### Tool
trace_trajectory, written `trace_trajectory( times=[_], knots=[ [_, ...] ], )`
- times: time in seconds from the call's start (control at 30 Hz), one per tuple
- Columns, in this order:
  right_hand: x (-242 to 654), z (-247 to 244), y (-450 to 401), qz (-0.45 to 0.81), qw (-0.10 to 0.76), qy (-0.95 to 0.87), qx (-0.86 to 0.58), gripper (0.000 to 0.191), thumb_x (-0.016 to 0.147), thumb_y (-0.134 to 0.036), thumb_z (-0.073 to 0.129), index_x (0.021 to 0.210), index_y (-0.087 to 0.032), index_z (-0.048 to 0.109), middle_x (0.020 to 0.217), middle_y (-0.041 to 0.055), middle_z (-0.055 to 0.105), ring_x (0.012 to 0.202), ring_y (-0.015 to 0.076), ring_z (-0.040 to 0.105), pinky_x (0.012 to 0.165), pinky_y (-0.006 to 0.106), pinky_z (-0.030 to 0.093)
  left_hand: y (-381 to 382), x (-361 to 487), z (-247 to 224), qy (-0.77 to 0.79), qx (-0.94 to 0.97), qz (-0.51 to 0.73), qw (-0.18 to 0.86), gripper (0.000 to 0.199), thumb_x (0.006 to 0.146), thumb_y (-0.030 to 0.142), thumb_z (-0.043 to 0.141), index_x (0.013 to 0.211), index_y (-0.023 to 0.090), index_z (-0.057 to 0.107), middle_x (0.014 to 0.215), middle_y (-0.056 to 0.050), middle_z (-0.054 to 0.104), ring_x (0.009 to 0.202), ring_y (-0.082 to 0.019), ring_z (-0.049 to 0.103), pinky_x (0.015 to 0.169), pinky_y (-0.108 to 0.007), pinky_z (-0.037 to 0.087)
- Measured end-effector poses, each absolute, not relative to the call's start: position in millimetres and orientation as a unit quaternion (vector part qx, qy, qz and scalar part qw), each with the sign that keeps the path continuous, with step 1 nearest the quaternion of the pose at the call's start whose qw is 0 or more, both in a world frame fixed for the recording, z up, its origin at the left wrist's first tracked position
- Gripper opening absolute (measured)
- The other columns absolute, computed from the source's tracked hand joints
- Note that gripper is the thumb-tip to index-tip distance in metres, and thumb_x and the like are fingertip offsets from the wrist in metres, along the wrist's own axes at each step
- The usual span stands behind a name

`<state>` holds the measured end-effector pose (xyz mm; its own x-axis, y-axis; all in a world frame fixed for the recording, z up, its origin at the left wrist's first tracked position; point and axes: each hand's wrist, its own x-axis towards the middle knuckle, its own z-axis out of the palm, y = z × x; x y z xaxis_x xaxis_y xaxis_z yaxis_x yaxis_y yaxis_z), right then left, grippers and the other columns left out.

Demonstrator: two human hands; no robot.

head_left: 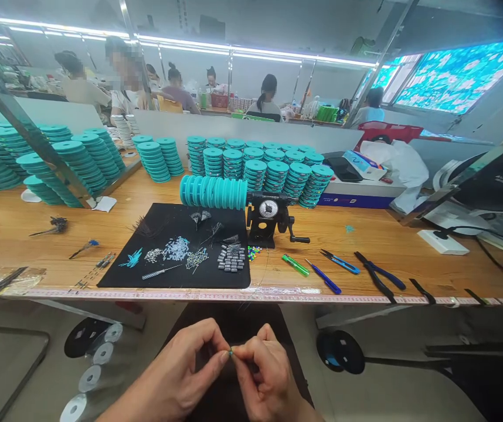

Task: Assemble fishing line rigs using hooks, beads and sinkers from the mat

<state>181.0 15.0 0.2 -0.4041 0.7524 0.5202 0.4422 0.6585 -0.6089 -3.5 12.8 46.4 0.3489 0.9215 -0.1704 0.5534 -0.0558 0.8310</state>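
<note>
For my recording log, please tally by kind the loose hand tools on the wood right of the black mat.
Pliers: 1
Blue-handled snips: 1
Thin-shafted blue tool: 1
Green tool: 1
Total: 4

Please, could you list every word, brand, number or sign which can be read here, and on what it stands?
"AUCMA", as it appears, slightly blurred: on the black round object at right.
Too small to read: the numbers on the measuring tape along the table edge.
Too small: the marks on the white dial and the print on the dark blue box.
Too blurred: the dark marks on the back wall.
</note>
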Motion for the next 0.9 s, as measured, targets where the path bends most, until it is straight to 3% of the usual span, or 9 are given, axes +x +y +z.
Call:
trace_trajectory(
  times=[0.17, 0.33, 0.57, 0.73, 0.9],
  knots=[
    [179.9, 1.2, 16.4, 0.228, 0.435, -0.794, -0.359, 0.009, 0.090, -0.013, 0.052, 0.089, -0.021, 0.056, 0.065, -0.0035, 0.064, 0.049, 0.0120, 0.047, 0.061, 0.032, 0.029, 13.8, -10.2, 42.9, 0.543, 0.659, 0.206, 0.478, 0.033, 0.095, 0.048, 0.045, 0.080, 0.021, 0.056, 0.074, 0.002, 0.053, 0.069, -0.016, 0.046, 0.062, -0.026, 0.038],
    [186.7, 15.1, 15.2, 0.257, 0.377, -0.800, -0.391, 0.009, 0.087, -0.013, 0.051, 0.092, -0.019, 0.056, 0.064, -0.0033, 0.058, 0.055, 0.0142, 0.049, 0.065, 0.031, 0.036, 11.1, -10.5, 41.3, 0.533, 0.644, 0.223, 0.501, 0.034, 0.095, 0.049, 0.045, 0.080, 0.021, 0.056, 0.075, 0.002, 0.052, 0.070, -0.015, 0.046, 0.064, -0.025, 0.037],
    [184.7, 1.9, 10.6, 0.216, 0.411, -0.788, -0.404, 0.008, 0.087, -0.015, 0.053, 0.084, -0.019, 0.060, 0.058, -0.0035, 0.057, 0.047, 0.0124, 0.048, 0.060, 0.030, 0.038, 8.7, -5.1, 35.4, 0.520, 0.667, 0.247, 0.473, 0.033, 0.096, 0.047, 0.044, 0.079, 0.021, 0.055, 0.074, 0.001, 0.054, 0.067, -0.015, 0.047, 0.060, -0.025, 0.037],
    [176.2, -3.2, 9.1, 0.384, 0.370, -0.687, -0.494, 0.011, 0.089, -0.027, 0.059, 0.082, -0.020, 0.065, 0.059, -0.0035, 0.051, 0.049, 0.0111, 0.043, 0.050, 0.023, 0.036, 7.1, -4.4, 32.3, 0.528, 0.698, 0.262, 0.405, 0.028, 0.099, 0.037, 0.040, 0.079, 0.021, 0.052, 0.075, 0.000, 0.054, 0.066, -0.016, 0.049, 0.061, -0.027, 0.038],
    [179.6, 13.2, 13.7, 0.558, 0.322, -0.604, -0.469, 0.014, 0.086, -0.032, 0.063, 0.086, -0.019, 0.059, 0.067, -0.0050, 0.037, 0.056, 0.0100, 0.033, 0.046, 0.019, 0.027, 5.2, -7.2, 44.3, 0.522, 0.707, 0.244, 0.410, 0.023, 0.098, 0.033, 0.041, 0.082, 0.022, 0.053, 0.079, 0.000, 0.057, 0.070, -0.016, 0.053, 0.064, -0.027, 0.041]
  ],
)
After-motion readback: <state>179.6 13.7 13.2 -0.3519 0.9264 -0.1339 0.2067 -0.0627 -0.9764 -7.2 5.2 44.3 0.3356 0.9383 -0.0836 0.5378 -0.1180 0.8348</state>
